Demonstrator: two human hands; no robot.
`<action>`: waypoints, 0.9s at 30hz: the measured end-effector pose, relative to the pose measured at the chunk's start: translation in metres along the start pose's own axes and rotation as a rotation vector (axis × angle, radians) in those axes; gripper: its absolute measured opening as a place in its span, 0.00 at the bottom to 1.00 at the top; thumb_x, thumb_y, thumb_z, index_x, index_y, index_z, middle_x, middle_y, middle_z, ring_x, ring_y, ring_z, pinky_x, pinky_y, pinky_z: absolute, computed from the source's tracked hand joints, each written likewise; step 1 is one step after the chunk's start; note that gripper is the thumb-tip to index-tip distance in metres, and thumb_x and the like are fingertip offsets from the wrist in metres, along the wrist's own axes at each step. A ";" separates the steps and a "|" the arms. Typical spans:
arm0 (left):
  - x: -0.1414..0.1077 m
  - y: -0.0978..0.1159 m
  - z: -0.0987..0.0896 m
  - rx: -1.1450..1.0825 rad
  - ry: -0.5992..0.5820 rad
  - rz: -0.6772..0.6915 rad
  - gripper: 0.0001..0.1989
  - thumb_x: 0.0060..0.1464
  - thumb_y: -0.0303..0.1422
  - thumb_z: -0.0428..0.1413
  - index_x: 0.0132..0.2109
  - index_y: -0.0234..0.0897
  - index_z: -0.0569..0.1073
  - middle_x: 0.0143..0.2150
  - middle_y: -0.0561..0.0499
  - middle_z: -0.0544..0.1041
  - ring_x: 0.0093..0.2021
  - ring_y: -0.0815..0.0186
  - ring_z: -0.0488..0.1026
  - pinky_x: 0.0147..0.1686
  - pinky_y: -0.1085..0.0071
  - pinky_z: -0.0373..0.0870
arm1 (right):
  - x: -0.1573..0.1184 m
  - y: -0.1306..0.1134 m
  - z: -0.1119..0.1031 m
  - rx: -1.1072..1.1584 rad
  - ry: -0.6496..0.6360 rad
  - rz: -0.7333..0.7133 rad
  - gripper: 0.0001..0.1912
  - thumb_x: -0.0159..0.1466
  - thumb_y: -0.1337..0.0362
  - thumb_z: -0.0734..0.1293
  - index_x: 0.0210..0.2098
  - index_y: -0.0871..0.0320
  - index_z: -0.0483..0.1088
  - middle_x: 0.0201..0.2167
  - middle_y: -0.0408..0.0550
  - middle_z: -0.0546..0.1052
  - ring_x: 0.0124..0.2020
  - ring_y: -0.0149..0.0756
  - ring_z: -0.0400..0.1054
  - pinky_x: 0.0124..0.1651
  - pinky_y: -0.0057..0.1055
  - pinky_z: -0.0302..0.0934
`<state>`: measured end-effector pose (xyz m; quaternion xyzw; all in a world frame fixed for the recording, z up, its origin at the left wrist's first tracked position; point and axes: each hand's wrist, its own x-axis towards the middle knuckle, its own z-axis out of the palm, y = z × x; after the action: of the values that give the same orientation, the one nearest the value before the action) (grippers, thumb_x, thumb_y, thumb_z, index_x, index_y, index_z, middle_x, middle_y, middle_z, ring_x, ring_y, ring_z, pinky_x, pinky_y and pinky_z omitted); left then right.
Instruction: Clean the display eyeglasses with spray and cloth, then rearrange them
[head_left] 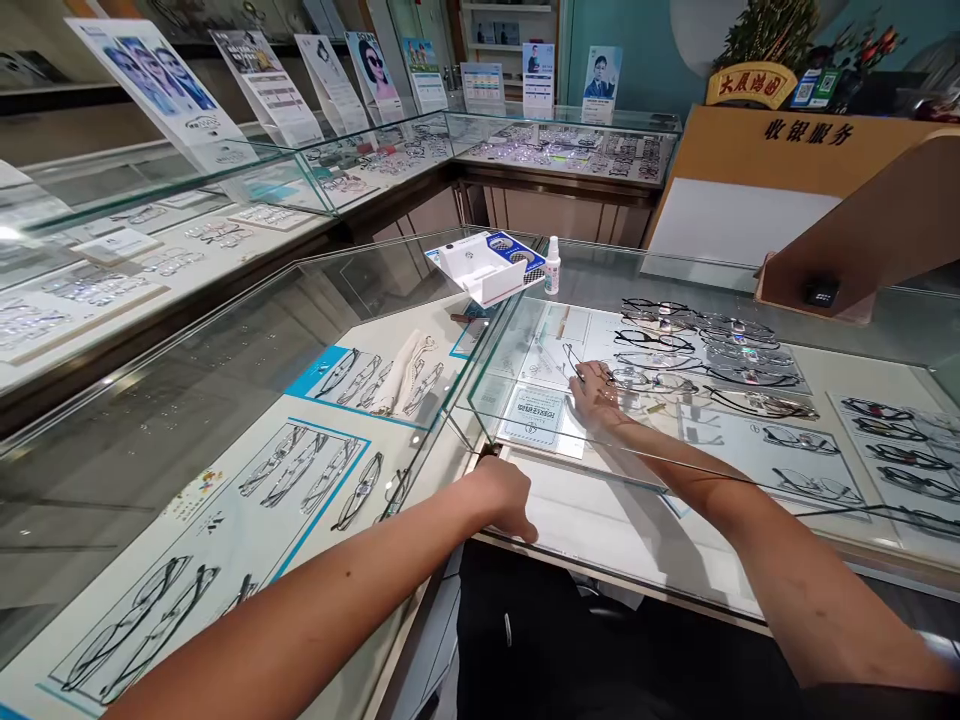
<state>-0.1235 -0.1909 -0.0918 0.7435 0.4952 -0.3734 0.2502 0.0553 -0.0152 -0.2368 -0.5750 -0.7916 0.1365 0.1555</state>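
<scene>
My right hand [597, 395] reaches inside the glass display case, its fingers closed on a thin-framed pair of eyeglasses [573, 358] near the case's left end. Just below that hand lies a printed white card [536, 415]. Rows of eyeglasses [656, 342] are laid out to its right. My left hand [506, 495] is at the front left corner of the display case [491, 540], fingers curled over the edge; some fingertips are hidden.
On the glass top stand an open white and blue box [487, 268] and a small spray bottle [553, 266]. A second glass case [300, 410] with eyeglasses runs along the left. A brown panel [862, 230] overhangs the right side. Upright picture cards [165, 90] line the back counters.
</scene>
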 end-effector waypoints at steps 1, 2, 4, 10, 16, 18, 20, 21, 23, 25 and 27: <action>0.000 -0.001 -0.001 -0.010 -0.012 0.000 0.40 0.51 0.61 0.62 0.59 0.33 0.80 0.54 0.31 0.84 0.52 0.38 0.83 0.50 0.54 0.78 | 0.012 0.000 0.003 -0.008 0.015 -0.001 0.23 0.75 0.51 0.64 0.63 0.56 0.69 0.65 0.55 0.71 0.67 0.51 0.63 0.69 0.53 0.55; 0.000 -0.002 -0.001 -0.018 -0.021 0.002 0.41 0.51 0.61 0.62 0.59 0.32 0.80 0.54 0.31 0.84 0.53 0.38 0.83 0.50 0.53 0.78 | 0.024 0.000 0.005 -0.015 0.026 -0.003 0.22 0.75 0.51 0.63 0.62 0.57 0.71 0.63 0.55 0.72 0.66 0.50 0.63 0.69 0.51 0.55; 0.000 -0.004 -0.002 -0.035 -0.035 0.011 0.41 0.51 0.61 0.63 0.58 0.30 0.80 0.54 0.30 0.84 0.52 0.37 0.83 0.49 0.53 0.78 | 0.045 0.000 0.009 -0.028 0.032 -0.010 0.20 0.77 0.54 0.61 0.59 0.59 0.73 0.61 0.57 0.75 0.65 0.49 0.63 0.69 0.47 0.54; 0.001 -0.006 -0.005 -0.063 -0.083 0.021 0.38 0.51 0.61 0.62 0.54 0.31 0.83 0.49 0.31 0.85 0.49 0.38 0.84 0.47 0.52 0.79 | 0.085 -0.008 0.022 -0.064 0.009 -0.024 0.23 0.77 0.53 0.59 0.55 0.62 0.76 0.56 0.59 0.78 0.62 0.49 0.65 0.67 0.45 0.52; 0.002 -0.009 -0.006 -0.082 -0.076 0.033 0.39 0.51 0.60 0.62 0.56 0.30 0.82 0.51 0.31 0.85 0.51 0.37 0.83 0.49 0.51 0.79 | 0.095 -0.014 0.036 -0.085 0.007 -0.003 0.23 0.77 0.51 0.60 0.52 0.62 0.77 0.54 0.57 0.79 0.61 0.49 0.66 0.66 0.46 0.54; 0.002 -0.009 -0.006 -0.084 -0.079 0.030 0.39 0.51 0.60 0.62 0.56 0.31 0.82 0.51 0.32 0.85 0.51 0.37 0.84 0.48 0.51 0.79 | 0.096 -0.016 0.039 -0.088 0.002 -0.007 0.22 0.77 0.50 0.60 0.52 0.61 0.77 0.54 0.57 0.79 0.61 0.48 0.67 0.66 0.46 0.54; 0.002 -0.009 -0.006 -0.083 -0.088 0.025 0.39 0.51 0.60 0.62 0.56 0.32 0.82 0.51 0.32 0.85 0.50 0.38 0.84 0.48 0.52 0.79 | 0.097 -0.018 0.041 -0.091 -0.003 -0.007 0.22 0.77 0.50 0.61 0.52 0.61 0.77 0.54 0.56 0.79 0.62 0.48 0.67 0.66 0.47 0.55; 0.001 -0.009 -0.007 -0.079 -0.090 0.023 0.39 0.51 0.61 0.62 0.56 0.32 0.81 0.51 0.32 0.85 0.50 0.38 0.84 0.48 0.52 0.79 | 0.097 -0.019 0.042 -0.091 -0.005 -0.004 0.22 0.77 0.49 0.61 0.52 0.60 0.77 0.54 0.55 0.79 0.62 0.48 0.68 0.66 0.48 0.56; 0.001 -0.008 -0.008 -0.070 -0.095 0.022 0.39 0.51 0.61 0.62 0.57 0.33 0.81 0.53 0.33 0.85 0.51 0.39 0.83 0.48 0.52 0.79 | 0.099 -0.021 0.044 -0.090 -0.008 0.012 0.23 0.77 0.49 0.61 0.53 0.60 0.77 0.54 0.55 0.79 0.61 0.48 0.68 0.66 0.48 0.57; 0.001 -0.007 -0.009 -0.060 -0.100 0.027 0.39 0.52 0.61 0.61 0.58 0.33 0.80 0.54 0.34 0.84 0.53 0.39 0.83 0.49 0.53 0.79 | 0.100 -0.023 0.044 -0.086 -0.011 0.036 0.23 0.76 0.48 0.61 0.54 0.60 0.76 0.55 0.56 0.78 0.61 0.48 0.69 0.66 0.48 0.57; 0.001 -0.007 -0.008 -0.061 -0.091 0.033 0.40 0.52 0.61 0.61 0.58 0.32 0.80 0.54 0.33 0.84 0.53 0.39 0.83 0.49 0.53 0.79 | 0.101 -0.025 0.043 -0.078 -0.013 0.062 0.24 0.76 0.47 0.61 0.54 0.60 0.76 0.55 0.56 0.78 0.61 0.48 0.69 0.66 0.49 0.58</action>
<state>-0.1276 -0.1820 -0.0876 0.7258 0.4823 -0.3873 0.3011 -0.0131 0.0717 -0.2576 -0.6038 -0.7792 0.1142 0.1235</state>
